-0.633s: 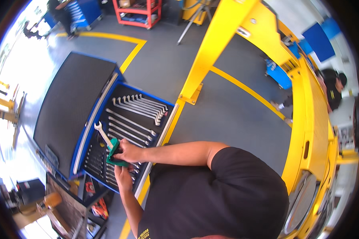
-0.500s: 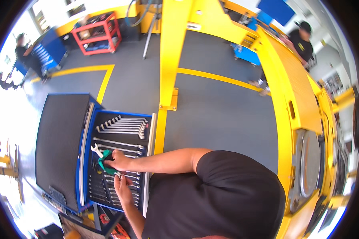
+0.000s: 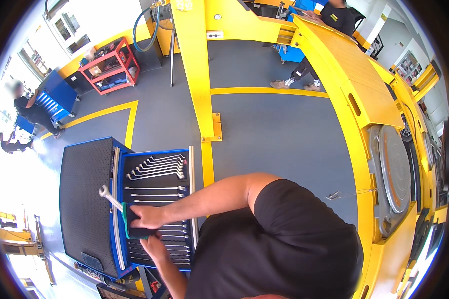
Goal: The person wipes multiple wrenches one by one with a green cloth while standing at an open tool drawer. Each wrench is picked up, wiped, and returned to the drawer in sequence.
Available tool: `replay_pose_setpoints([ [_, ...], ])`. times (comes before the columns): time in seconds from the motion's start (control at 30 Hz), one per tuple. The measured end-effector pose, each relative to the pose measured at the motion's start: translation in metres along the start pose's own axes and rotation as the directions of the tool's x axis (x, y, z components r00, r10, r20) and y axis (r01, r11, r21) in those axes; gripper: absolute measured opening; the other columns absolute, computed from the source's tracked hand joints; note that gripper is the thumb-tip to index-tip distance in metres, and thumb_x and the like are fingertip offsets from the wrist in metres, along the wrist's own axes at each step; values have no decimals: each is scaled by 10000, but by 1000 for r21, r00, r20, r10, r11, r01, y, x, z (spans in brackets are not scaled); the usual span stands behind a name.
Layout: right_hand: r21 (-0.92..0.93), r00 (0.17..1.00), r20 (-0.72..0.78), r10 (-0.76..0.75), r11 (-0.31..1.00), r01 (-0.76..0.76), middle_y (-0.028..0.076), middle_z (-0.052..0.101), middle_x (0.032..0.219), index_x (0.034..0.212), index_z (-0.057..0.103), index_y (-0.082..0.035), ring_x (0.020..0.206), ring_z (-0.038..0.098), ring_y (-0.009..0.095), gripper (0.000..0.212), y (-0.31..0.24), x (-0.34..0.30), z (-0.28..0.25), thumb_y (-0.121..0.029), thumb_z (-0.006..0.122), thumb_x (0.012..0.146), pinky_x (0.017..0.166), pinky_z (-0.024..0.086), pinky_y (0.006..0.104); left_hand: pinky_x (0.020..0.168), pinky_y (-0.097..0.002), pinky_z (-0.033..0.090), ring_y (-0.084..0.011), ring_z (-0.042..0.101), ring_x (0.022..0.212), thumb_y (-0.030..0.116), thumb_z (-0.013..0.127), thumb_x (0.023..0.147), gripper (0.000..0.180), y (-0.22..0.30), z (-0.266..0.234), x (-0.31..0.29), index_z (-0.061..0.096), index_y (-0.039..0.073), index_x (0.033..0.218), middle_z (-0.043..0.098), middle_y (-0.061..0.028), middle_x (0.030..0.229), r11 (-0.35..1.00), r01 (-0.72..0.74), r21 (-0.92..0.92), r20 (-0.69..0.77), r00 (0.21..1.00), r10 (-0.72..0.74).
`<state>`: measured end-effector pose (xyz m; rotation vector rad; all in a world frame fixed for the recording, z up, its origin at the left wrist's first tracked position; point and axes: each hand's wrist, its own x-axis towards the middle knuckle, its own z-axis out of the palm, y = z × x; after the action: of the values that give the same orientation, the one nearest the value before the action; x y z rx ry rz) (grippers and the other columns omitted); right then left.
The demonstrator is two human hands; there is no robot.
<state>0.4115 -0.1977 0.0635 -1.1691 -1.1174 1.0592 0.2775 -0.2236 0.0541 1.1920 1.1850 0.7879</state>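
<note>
Over the open tool drawer (image 3: 191, 167), an open-end wrench (image 3: 112, 199) sticks out of a green-edged black cloth (image 3: 125, 223), its jaw pointing up and left above the cabinet top. My right hand (image 3: 150, 217) is closed round the cloth and the wrench shaft inside it. Just below, my left hand (image 3: 155, 247) is closed at the lower end of the cloth; the wrench's other end is hidden there. Under my hands, several wrenches (image 3: 154, 189) lie in rows in the drawer's dark insert. Offset ring wrenches (image 3: 157, 168) fill its far part.
The blue cabinet has a black ribbed top (image 3: 87, 199). A yellow lift post (image 3: 194, 74) stands beyond the drawer, with a yellow frame (image 3: 364, 104) curving along the right. A red cart (image 3: 110, 67) and a person (image 3: 32, 109) are at far left; another person (image 3: 336, 20) is at far right.
The wrench and cloth have risen toward the cabinet top, and the cloth now stretches down to my left hand. The view has shifted; the person at far right has moved left.
</note>
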Motion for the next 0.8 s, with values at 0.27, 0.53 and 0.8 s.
replay_pose_setpoints([
  [0.27,631,928,-237,287,772,-77,78,681,818,954,657,11,683,640,165,285,-43,69,-14,-240,529,998,617,493,339,460,-235,279,-34,379,519,211,469,1060,255,46,9,-25,602,33,934,409,65,596,900,-204,385,144,977,160],
  [0.53,727,906,-71,418,643,-240,144,683,817,950,658,-28,720,686,255,297,46,86,-53,-211,431,1005,648,603,416,594,-426,456,-338,583,621,210,517,993,247,58,19,-21,605,-14,936,587,-202,675,823,-117,555,209,978,-2],
  [0.8,635,959,62,277,731,-252,84,705,890,994,659,-73,767,705,213,162,22,91,-32,-224,606,975,678,611,361,571,-260,443,-78,512,605,256,472,1069,303,13,-7,-28,613,6,971,541,7,666,992,39,120,8,999,-40],
])
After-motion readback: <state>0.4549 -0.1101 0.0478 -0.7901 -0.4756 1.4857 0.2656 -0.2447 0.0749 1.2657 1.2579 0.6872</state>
